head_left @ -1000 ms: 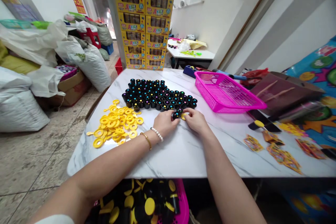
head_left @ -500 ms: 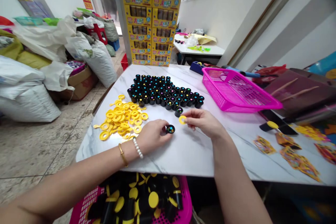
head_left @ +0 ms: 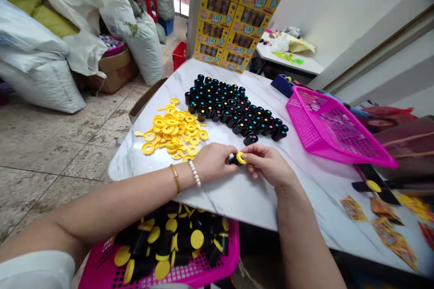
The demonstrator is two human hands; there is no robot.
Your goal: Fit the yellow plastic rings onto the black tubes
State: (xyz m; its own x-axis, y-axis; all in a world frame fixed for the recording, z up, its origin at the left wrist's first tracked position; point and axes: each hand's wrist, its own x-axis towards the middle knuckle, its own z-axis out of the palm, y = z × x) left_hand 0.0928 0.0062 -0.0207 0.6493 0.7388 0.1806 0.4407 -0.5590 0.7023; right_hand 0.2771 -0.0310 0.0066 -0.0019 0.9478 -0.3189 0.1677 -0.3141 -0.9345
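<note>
My left hand (head_left: 217, 161) grips a small black cylinder (head_left: 233, 160), which lies tilted on its side just above the white marbled table (head_left: 251, 198). With its fingertips, my right hand (head_left: 267, 162) holds a yellow ring (head_left: 241, 158) against the cylinder's open end. Left of my hands is a loose pile of yellow rings (head_left: 169, 131), some with tabs. Behind them stand many black cylinders (head_left: 230, 104) with small coloured dots in their tops. One black cylinder (head_left: 250, 139) sits nearest my hands.
A pink basket (head_left: 233, 253) of yellow-capped black tubes is below the table's front edge. Another pink basket (head_left: 339, 131) rests at the right, near wrappers (head_left: 389, 235) and a yellow-capped tube (head_left: 373, 185). Yellow boxes (head_left: 224, 13) are stacked at the back; sacks (head_left: 40, 58) stand left.
The yellow ring in my right hand has moved onto the end of the black cylinder, and my hands have come together. The cylinder is now tipped towards my right hand. The view has tilted and shifted.
</note>
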